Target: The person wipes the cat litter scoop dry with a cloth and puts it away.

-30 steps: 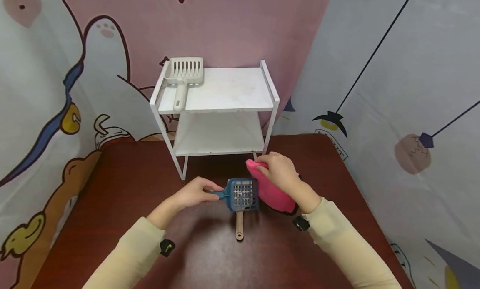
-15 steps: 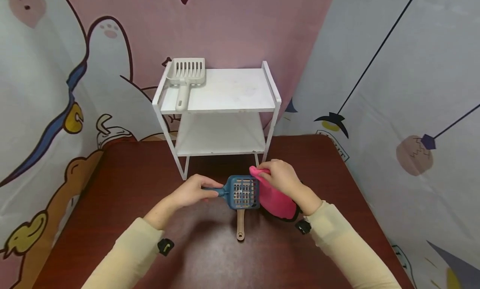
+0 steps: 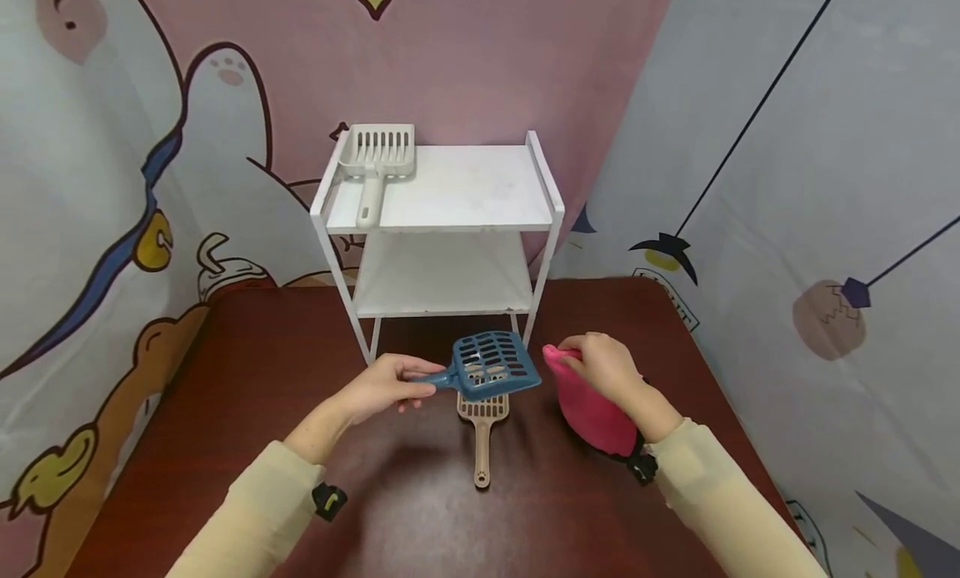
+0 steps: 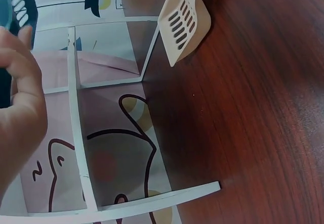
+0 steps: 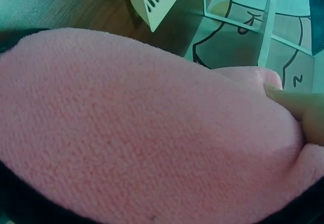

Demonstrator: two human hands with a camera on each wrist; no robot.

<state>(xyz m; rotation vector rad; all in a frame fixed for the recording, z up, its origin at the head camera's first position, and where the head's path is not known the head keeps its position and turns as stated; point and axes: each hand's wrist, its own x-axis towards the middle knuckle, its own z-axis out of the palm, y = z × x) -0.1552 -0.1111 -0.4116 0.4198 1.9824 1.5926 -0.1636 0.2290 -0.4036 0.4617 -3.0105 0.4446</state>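
Observation:
My left hand (image 3: pixel 384 388) grips the handle of a blue litter scoop (image 3: pixel 491 363), its slotted pan held level over the table and turned to the right. Below it a beige litter scoop (image 3: pixel 482 428) lies on the table, its handle pointing toward me and part of its pan covered by the blue one in the head view. My right hand (image 3: pixel 611 374) pinches the upper end of a pink fleecy cloth (image 3: pixel 592 411) with a dark edge, which hangs to the right of the scoops. In the right wrist view the pink cloth (image 5: pixel 142 128) fills most of the picture.
At the back of the dark red table (image 3: pixel 247 369) stands a white two-tier rack (image 3: pixel 480 186). A pale litter scoop (image 3: pixel 378 157) lies on the left of its top shelf. Cartoon-printed cloth walls (image 3: pixel 750 228) enclose the table behind and at the sides.
My right hand has drawn the pink cloth away to the right and down from the blue scoop. The blue scoop has tilted, and more of the beige scoop's pan now shows.

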